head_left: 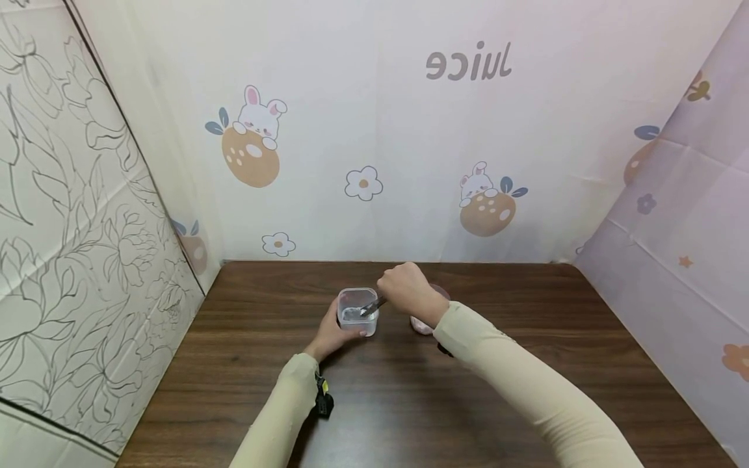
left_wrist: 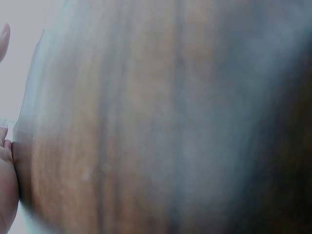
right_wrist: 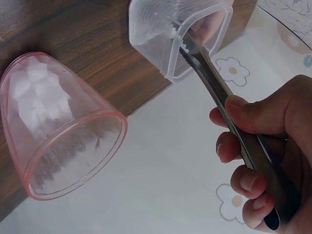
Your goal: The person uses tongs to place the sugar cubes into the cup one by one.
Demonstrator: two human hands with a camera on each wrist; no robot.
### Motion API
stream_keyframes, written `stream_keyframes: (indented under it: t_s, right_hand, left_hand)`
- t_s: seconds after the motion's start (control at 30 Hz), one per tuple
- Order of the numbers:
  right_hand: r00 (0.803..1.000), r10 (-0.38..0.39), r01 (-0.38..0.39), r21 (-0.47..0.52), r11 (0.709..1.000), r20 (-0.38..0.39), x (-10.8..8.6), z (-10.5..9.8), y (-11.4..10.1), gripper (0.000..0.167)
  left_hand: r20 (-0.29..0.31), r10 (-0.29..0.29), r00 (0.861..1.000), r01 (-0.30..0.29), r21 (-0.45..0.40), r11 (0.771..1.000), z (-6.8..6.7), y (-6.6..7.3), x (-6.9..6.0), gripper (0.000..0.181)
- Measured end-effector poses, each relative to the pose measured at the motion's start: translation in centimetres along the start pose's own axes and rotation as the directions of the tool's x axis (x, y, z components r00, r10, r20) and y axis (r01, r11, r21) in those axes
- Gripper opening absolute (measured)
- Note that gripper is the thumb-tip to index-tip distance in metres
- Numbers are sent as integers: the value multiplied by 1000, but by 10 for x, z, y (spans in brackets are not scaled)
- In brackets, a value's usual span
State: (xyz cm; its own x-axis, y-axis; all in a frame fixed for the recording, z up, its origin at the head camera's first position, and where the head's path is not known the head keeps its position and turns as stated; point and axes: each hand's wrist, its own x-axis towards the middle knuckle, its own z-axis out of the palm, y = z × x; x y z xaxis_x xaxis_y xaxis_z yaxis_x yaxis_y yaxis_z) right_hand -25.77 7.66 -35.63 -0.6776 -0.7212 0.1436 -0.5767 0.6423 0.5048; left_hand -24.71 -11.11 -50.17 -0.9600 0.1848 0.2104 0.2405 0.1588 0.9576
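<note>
My left hand (head_left: 332,333) grips a small clear plastic container (head_left: 354,329) by its left side, with the thumb across the front. My right hand (head_left: 412,294) holds a pair of metal tongs (right_wrist: 259,158), fingers curled round the handles. The toothed tips of the tongs reach inside the container's open top. Something whitish shows by the tips, too small to make out. Beside the container, partly hidden under my right forearm, stands a pink transparent cup (right_wrist: 58,114) with whitish clear pieces inside. The left wrist view is mostly blurred wood, with part of a hand at its left edge.
The dark wooden table (head_left: 380,409) carries the container and the cup near its far edge. A printed cloth wall (head_left: 328,130) rises right behind it, and further cloth walls stand to the left and right.
</note>
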Motion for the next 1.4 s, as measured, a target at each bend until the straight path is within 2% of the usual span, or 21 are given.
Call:
stream_keyframes:
  t_s: [0.2,0.37,0.6,0.7,0.77,0.83,1.0,1.07,1.3,1.4]
  right_hand:
    - [999,14,-13,25,1000,-36,-7,-5,5,19]
    - [998,23,-19,62,998,-63,-14,-10,10,21]
    - [995,50,-42,89,995,-89,-24,-14,20,28]
    - [993,62,-52,104,993,-100,-28,-16,25,32]
    - [992,70,-59,110,992,-101,-31,-17,29,34]
    - [992,79,-68,112,991,-101,-33,-17,32,31]
    - [989,91,-78,115,990,-114,-39,-18,40,29]
    - [988,98,-85,111,990,-122,-42,-19,44,32]
    - [984,142,-131,105,986,-105,-54,-17,56,37]
    - [984,160,-151,110,982,-82,-60,-15,61,34]
  left_hand:
    - [15,-2,1000,1,9,1000,-1,1,0,89]
    - [19,-3,1000,3,-9,1000,-1,-5,1,91]
    - [-16,42,999,-41,59,997,3,-43,10,94]
    - [-20,12,1000,-11,52,999,4,-44,10,95]
    - [-19,-14,1000,14,37,999,4,-40,10,96]
    - [-22,-11,1000,12,30,999,4,-40,9,97]
    - [-31,91,995,-90,45,995,3,-42,6,94]
    - [-33,104,994,-102,55,993,3,-42,5,93]
    - [-30,-21,999,23,56,998,4,-40,8,96]
    - [-31,-33,999,35,53,998,4,-38,9,97]
